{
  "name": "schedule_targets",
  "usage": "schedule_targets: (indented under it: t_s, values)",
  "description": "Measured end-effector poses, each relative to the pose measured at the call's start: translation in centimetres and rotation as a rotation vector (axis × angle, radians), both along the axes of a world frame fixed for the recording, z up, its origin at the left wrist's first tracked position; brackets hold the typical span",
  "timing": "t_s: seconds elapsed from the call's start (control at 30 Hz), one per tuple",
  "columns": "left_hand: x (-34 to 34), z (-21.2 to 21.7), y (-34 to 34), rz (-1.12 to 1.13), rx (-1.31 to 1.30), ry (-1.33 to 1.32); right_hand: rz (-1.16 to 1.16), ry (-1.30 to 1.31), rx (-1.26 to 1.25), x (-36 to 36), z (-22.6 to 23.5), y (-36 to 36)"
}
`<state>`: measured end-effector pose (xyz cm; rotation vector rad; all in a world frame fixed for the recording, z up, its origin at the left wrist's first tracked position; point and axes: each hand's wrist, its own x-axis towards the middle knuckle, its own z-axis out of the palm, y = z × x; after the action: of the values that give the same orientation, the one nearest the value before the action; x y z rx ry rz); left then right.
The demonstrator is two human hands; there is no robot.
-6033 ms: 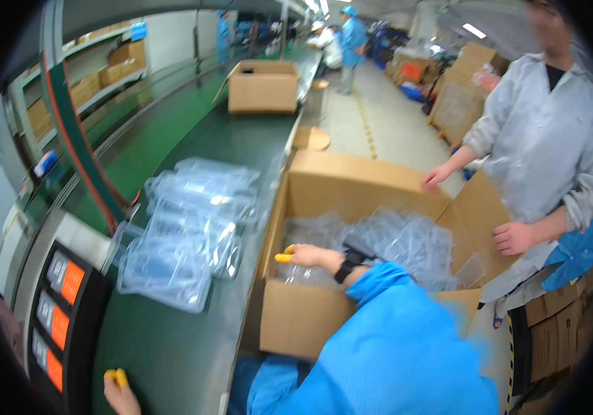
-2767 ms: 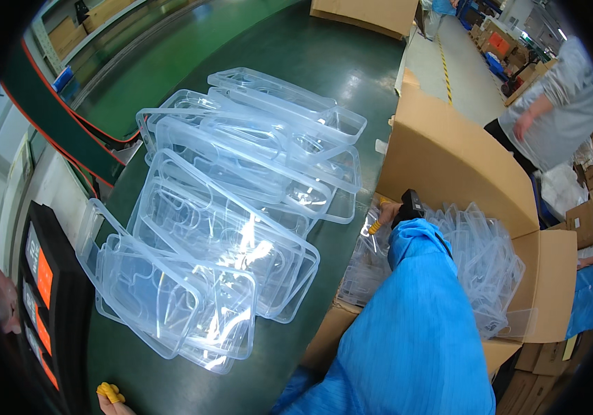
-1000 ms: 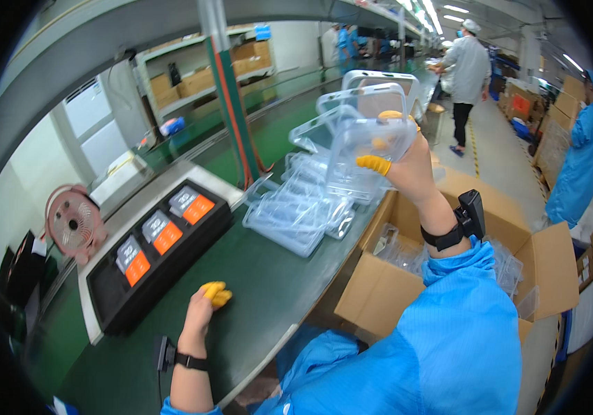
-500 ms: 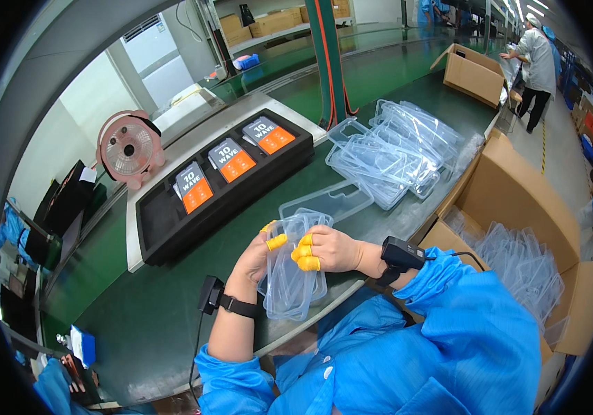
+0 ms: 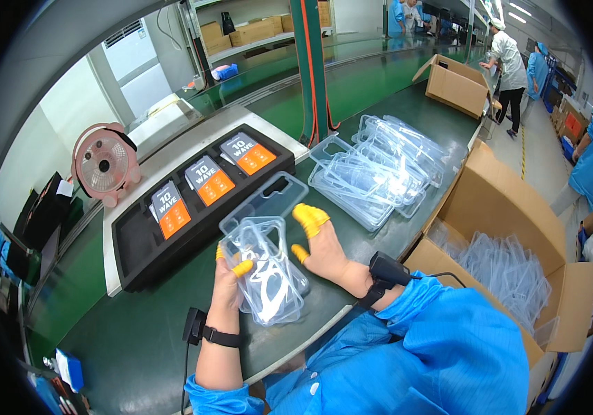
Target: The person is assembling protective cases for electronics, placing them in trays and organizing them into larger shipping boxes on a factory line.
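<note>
Since the previous frame, the right hand [image 5: 325, 252] has come away from the clear plastic shells [image 5: 269, 287]; it is released, fingers spread, right of the black tray [image 5: 134, 250]. The left hand [image 5: 227, 282] grasps the shells beside the tray's near side, thumb on top, other fingers partly hidden. Glare obscures their number.
</note>
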<state>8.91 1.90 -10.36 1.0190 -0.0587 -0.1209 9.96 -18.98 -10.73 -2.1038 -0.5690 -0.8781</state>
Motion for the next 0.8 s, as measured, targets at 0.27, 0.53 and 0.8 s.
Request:
schedule_targets:
  t_s: [0.27, 0.53, 0.8]
  values:
    - [0.1, -0.3, -0.3, -0.035, 0.081, -0.114, 0.431, 0.692, 0.754, 2.9, -1.8, 0.7]
    - [0.9, -1.8, 0.6, -0.146, -0.057, -0.027, 0.367, 0.63, 1.229, 7.1, 0.8, 2.9]
    - [0.9, -2.0, 0.2, -0.058, 0.034, -0.041, 0.057, 0.092, 0.829, 8.0, 5.9, 1.8]
